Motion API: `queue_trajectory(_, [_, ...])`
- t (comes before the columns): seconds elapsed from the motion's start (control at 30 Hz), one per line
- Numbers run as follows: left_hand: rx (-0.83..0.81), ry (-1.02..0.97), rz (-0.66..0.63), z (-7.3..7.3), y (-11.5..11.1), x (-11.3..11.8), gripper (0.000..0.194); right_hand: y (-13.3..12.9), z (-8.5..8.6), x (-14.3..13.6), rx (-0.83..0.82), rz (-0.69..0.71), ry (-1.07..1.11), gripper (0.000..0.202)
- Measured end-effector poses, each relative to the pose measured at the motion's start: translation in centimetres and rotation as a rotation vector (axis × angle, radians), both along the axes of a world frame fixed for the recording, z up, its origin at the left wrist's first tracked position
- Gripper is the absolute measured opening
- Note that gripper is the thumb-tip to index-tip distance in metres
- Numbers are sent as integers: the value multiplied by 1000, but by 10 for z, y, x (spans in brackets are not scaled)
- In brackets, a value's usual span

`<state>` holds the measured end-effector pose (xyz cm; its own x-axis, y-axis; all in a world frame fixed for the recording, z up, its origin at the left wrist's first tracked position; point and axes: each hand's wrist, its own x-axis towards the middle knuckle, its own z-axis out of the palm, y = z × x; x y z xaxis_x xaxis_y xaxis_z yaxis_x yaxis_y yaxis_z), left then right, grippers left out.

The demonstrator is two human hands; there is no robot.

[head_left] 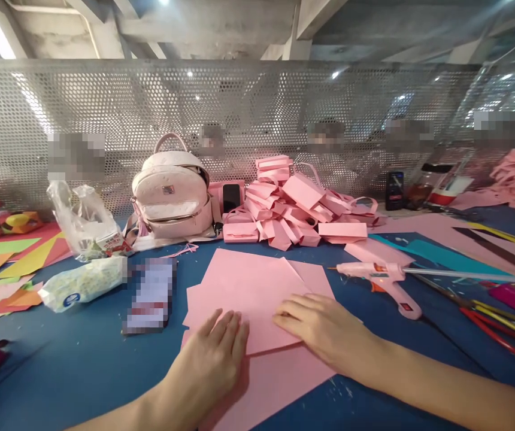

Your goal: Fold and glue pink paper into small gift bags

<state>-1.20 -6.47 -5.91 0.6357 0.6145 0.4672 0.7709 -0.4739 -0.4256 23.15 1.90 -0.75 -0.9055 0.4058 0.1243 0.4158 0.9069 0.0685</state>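
Note:
Several pink paper sheets [257, 269] lie overlapped at differing angles on the blue tabletop in front of me. My left hand [215, 353] rests on the left part of the top sheet, fingers stretched forward and flat. From the right, my right hand [315, 329] reaches across and lays its slightly bent fingers on the same sheet; its thumb is hidden. Neither hand grips anything. To the right of the sheets lies a pink hot glue gun [385, 278] on its side, with a clear glue stick in its back, its nozzle pointing left toward the paper.
Behind the sheets are a heap of folded pink paper pieces [284, 206] and a pale backpack [172, 194]. On the left lie a phone [152, 293], a tissue pack [84, 281] and coloured paper [28, 260]. Red-handled scissors [500, 335] are at right. A perforated metal screen [257, 102] stands behind.

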Motion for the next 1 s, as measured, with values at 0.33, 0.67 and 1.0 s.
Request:
queue_trajectory(0.33, [-221, 53, -10, 13, -5, -3, 46, -16, 0, 16, -352, 101, -34, 61])
queue_trajectory(0.67, [-57, -26, -276, 11, -6, 4, 39, -14, -6, 12, -291, 115, -40, 60])
queue_trajectory(1.0, [-247, -333, -335, 40, 15, -17, 29, 2, 4, -15, -113, 97, 297, 28])
